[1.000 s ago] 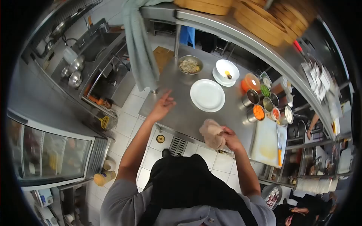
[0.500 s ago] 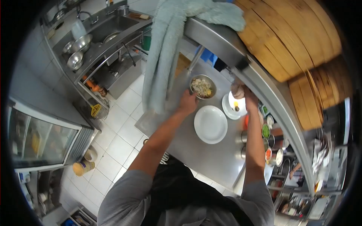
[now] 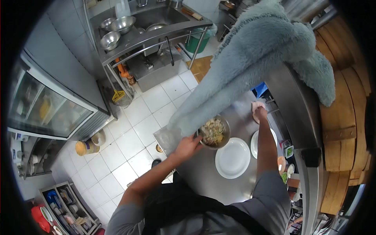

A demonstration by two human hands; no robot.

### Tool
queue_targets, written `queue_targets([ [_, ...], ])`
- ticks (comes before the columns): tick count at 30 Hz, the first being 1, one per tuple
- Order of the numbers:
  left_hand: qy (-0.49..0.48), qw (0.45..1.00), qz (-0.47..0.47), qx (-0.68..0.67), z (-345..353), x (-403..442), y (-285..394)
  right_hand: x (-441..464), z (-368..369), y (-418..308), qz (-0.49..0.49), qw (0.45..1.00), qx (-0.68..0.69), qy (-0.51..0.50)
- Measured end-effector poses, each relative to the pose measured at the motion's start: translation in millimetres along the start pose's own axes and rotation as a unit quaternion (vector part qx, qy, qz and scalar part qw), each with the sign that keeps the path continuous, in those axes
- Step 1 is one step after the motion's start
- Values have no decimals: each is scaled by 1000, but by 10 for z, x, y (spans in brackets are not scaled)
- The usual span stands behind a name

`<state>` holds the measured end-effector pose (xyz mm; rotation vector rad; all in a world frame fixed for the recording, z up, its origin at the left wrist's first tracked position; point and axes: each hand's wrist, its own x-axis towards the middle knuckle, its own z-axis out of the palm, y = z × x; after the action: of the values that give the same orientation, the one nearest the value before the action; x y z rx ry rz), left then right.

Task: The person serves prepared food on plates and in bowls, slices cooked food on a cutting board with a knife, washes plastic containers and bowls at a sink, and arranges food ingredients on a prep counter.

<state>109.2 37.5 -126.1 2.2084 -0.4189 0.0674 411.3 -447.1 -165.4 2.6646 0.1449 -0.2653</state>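
My left hand (image 3: 188, 148) grips the near-left rim of a metal bowl (image 3: 226, 133). Chopped, mixed food (image 3: 213, 131) with a yellow bit fills the bowl. Just beside it on the steel counter lies a white oval plate (image 3: 232, 158) with a bare surface. My right hand (image 3: 261, 114) reaches to the back of the counter, fingers closed on a pale pink cloth (image 3: 257, 105). Under my right forearm are other white plates (image 3: 255, 144), partly hidden.
A fluffy grey-green towel (image 3: 250, 58) hangs from the steel shelf (image 3: 301, 113) over the counter's left end. Bamboo steamers (image 3: 340, 129) stand on that shelf. Small containers of greens (image 3: 289, 151) line the right side. A sink (image 3: 156, 17) with metal bowls (image 3: 122, 24) is behind left.
My view has swung left. My right hand has moved from above the white plates to the back of the counter. The bowl, still in my left hand, is closer to the oval plate.
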Motion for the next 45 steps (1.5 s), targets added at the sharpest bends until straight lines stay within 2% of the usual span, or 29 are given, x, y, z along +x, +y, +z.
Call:
queue_targets([
  [1, -23, 1000, -19, -7, -112, -97, 18, 17, -222, -197, 40, 998, 48, 15],
  [3, 5, 1000, 11, 23, -287, -252, 44, 80, -551, -618, 129, 981, 143, 32],
  [4, 16, 999, 27, 32, -319, -330, 62, 141, -547, -908, 96, 981, 141, 87],
  [5, 20, 999, 22, 33, -346, -403, 57, 117, -423, -1295, -7, 935, 279, 221],
  [6, 23, 999, 20, 33, -384, -475, 50, 17, -455, -1533, -75, 896, 383, 211],
  [8, 19, 1000, 14, 12, -477, -564, 78, -202, -545, -2016, -203, 771, 585, 148],
  [10, 10, 999, 30, -3, -579, -636, 84, -481, -577, -2042, -298, 781, 529, 146],
  [12, 3, 1000, 14, -13, -572, -724, 31, -951, -1027, -1850, -368, 830, 384, 170],
  [14, 7, 1000, 5, -19, -583, -775, 0, -492, -608, -1161, -479, 738, 440, 181],
  [15, 7, 1000, 4, -24, -585, -816, 0, -183, 76, -564, -353, 908, 121, 191],
  [16, 10, 999, 3, -32, -572, -834, 8, -270, -16, -418, -230, 960, 47, 151],
  [17, 14, 999, 2, -40, -550, -833, 18, -364, -117, -272, -111, 988, -50, 90],
  [18, 21, 999, 1, -46, -535, -809, 25, -516, -554, -310, -35, 994, 18, 101],
  [21, 36, 999, 3, -27, -456, -755, 88, -320, -435, -818, 191, 973, 129, 23],
  [22, 43, 998, -9, -37, -388, -756, 76, -67, 83, -1031, 123, 970, -82, 195],
  [23, 42, 998, -4, -45, -355, -730, 99, -130, -171, -1133, 16, 972, 33, 230],
  [25, 47, 998, -6, -51, -319, -663, 106, -337, -874, -1532, -212, 899, 260, 283],
  [27, 46, 998, 2, -46, -306, -655, 132, -185, -720, -1150, -302, 876, 256, 276],
  [28, 57, 998, 14, -36, -284, -643, 104, -27, -582, -850, -285, 894, 224, 264],
  [30, 77, 997, 20, -15, -265, -645, 83, -161, -965, -654, -29, 976, 170, 131],
  [31, 81, 997, 16, -8, -254, -663, 114, -361, -1437, -805, 126, 977, 169, 41],
  [32, 79, 997, 14, -5, -245, -666, 142, -496, -1704, -932, 191, 964, 185, 4],
  [34, 80, 997, 1, -21, -214, -602, 143, -132, -1171, -1088, 120, 961, 231, 87],
  [36, 84, 996, -12, -38, -108, -589, 141, 81, -585, -1296, -61, 894, 320, 308],
  [37, 81, 996, -23, -40, -96, -559, 148, -57, -554, -1492, -94, 868, 346, 343],
  [39, 69, 996, -35, -43, -142, -476, 171, -480, -756, -1784, -95, 876, 379, 283],
  [41, 93, 995, 1, -46, -65, -417, 62, -861, -1030, -1805, -33, 819, 572, 36],
  [42, 101, 994, 12, -43, -30, -383, -18, -1103, -1196, -1731, 2, 753, 653, -85],
  [45, 79, 996, 29, -44, -159, -196, -18, -2047, -1413, -1440, 14, 595, 800, 69],
])
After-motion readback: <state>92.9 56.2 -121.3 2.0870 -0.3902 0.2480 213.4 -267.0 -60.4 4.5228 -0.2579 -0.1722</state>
